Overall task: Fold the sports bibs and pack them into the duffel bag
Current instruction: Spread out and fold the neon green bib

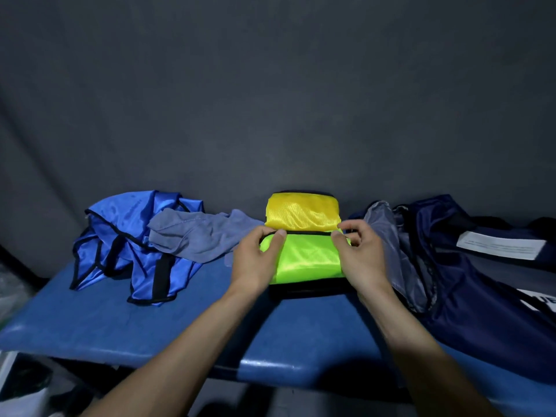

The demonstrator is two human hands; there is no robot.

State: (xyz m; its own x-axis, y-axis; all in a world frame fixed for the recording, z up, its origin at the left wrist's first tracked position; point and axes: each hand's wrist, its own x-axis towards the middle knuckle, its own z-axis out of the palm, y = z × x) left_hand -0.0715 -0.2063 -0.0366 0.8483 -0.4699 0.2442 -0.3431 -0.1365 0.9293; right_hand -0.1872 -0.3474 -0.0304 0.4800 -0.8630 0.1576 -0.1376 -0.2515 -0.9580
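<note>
A folded neon green bib (304, 257) with black trim lies on the blue table (186, 320), in the middle. Behind it sits a folded yellow bib (302, 213). My left hand (255, 263) holds the green bib's left end, thumb on its top edge. My right hand (359, 257) pinches the bib's right top corner. An unfolded shiny blue bib (126, 242) lies crumpled at the left. The navy duffel bag (469, 266) lies open at the right, its grey lining showing.
A grey-blue cloth (198, 236) lies between the blue bib and the folded bibs. A white label (501, 245) is on the bag. The table's front edge runs below my forearms. A dark grey wall stands directly behind the table.
</note>
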